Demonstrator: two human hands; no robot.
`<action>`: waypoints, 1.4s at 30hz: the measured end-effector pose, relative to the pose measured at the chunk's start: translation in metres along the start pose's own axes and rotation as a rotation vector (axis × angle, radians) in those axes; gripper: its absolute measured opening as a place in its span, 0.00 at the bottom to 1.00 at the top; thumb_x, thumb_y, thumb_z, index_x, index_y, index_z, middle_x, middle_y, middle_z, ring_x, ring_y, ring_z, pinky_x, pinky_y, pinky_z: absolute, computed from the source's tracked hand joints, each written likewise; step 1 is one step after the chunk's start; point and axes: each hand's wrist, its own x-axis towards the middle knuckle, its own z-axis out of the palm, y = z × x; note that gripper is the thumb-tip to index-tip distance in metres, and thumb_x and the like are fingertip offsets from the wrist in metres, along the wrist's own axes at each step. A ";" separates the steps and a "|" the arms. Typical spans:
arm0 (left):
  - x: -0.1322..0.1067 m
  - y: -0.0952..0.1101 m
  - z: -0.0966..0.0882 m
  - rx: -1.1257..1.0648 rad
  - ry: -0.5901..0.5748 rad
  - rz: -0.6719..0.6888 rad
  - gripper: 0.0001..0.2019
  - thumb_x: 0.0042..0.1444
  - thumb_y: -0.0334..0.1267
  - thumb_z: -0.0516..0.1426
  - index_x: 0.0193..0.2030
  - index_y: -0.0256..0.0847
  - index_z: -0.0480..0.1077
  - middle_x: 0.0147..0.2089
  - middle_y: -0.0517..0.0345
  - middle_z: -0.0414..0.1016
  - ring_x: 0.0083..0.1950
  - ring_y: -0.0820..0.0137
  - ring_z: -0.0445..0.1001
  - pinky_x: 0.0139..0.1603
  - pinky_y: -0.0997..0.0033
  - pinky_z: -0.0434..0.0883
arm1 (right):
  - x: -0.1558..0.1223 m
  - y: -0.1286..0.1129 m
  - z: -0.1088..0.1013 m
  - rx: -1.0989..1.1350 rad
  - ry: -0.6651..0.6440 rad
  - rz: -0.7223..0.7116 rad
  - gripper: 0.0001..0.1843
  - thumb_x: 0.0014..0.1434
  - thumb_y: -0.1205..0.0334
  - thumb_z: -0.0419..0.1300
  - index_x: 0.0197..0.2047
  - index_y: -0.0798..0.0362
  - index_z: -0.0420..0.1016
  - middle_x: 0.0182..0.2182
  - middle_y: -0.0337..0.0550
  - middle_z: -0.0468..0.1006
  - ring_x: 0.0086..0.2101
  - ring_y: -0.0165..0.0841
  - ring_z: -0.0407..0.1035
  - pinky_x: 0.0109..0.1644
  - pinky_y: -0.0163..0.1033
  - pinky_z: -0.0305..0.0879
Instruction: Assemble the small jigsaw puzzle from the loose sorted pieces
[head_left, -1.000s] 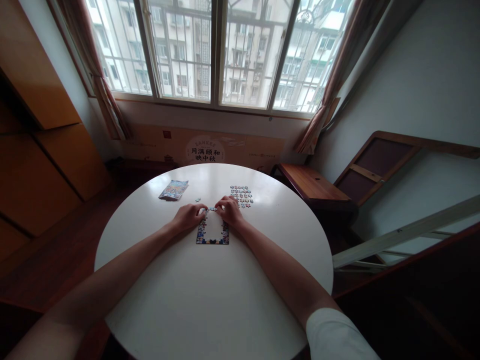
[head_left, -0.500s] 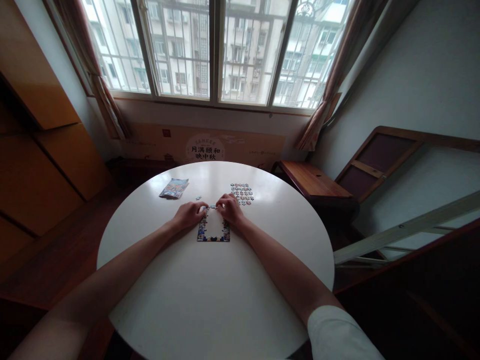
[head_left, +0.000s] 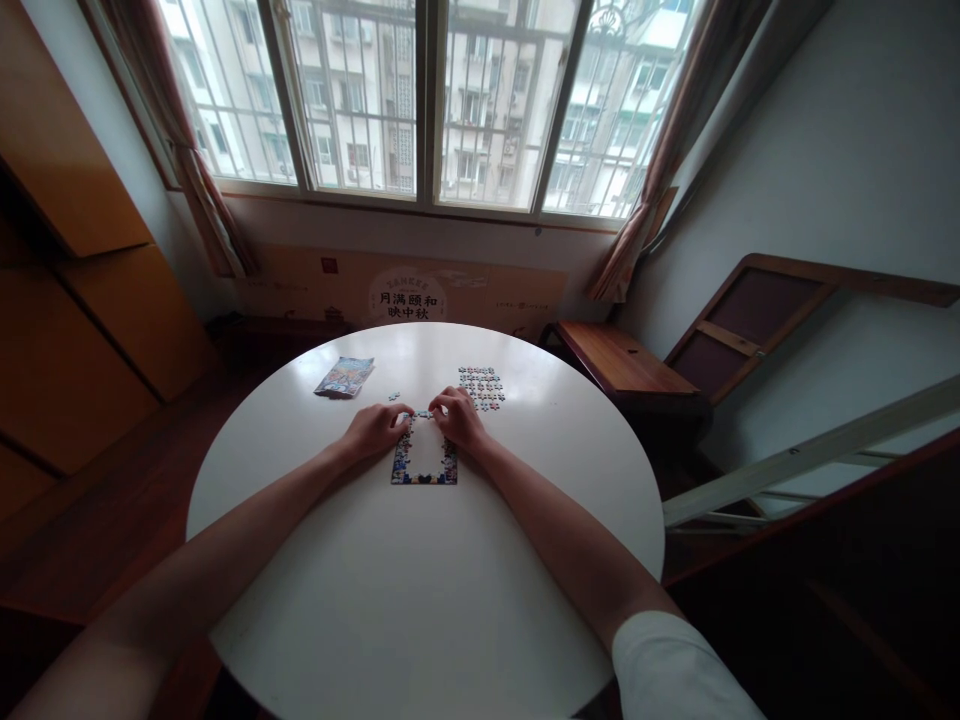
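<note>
At left, a picture packet (head_left: 344, 377) lies near the curved far edge of the white surface (head_left: 360, 590). The left hand (head_left: 376, 428) bends its fingers onto the far left corner of the puzzle border (head_left: 401, 463), just nearer than a loose piece (head_left: 394, 397). The border rings open room mid-surface. The right hand (head_left: 459, 418) bends at its far right corner; I cannot tell whether either grips a piece. Rows of pieces (head_left: 482, 387) sit just beyond, well inside the right edge.

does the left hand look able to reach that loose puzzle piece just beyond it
Probably yes: the loose piece lies just beyond the left hand on the white table, nothing visible between, though that hand is at the puzzle border.
</note>
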 end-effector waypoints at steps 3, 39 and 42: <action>0.000 -0.001 0.001 0.003 0.004 0.003 0.17 0.57 0.44 0.50 0.49 0.49 0.73 0.28 0.60 0.74 0.29 0.69 0.71 0.29 0.73 0.58 | 0.000 0.000 0.000 -0.005 -0.006 0.003 0.10 0.55 0.73 0.57 0.30 0.52 0.78 0.33 0.45 0.74 0.38 0.37 0.61 0.46 0.42 0.60; 0.000 0.003 -0.003 0.008 0.220 -0.077 0.16 0.59 0.40 0.48 0.47 0.42 0.74 0.41 0.54 0.77 0.44 0.63 0.72 0.47 0.66 0.66 | 0.006 0.003 -0.003 0.209 0.118 0.202 0.12 0.54 0.74 0.55 0.32 0.53 0.79 0.31 0.43 0.74 0.36 0.34 0.68 0.46 0.41 0.64; 0.002 -0.001 0.000 0.054 0.243 -0.048 0.16 0.58 0.39 0.50 0.49 0.41 0.73 0.52 0.52 0.74 0.54 0.59 0.67 0.56 0.60 0.62 | 0.006 0.004 -0.003 0.229 0.126 0.213 0.12 0.53 0.74 0.55 0.32 0.54 0.79 0.31 0.43 0.74 0.35 0.33 0.68 0.44 0.40 0.64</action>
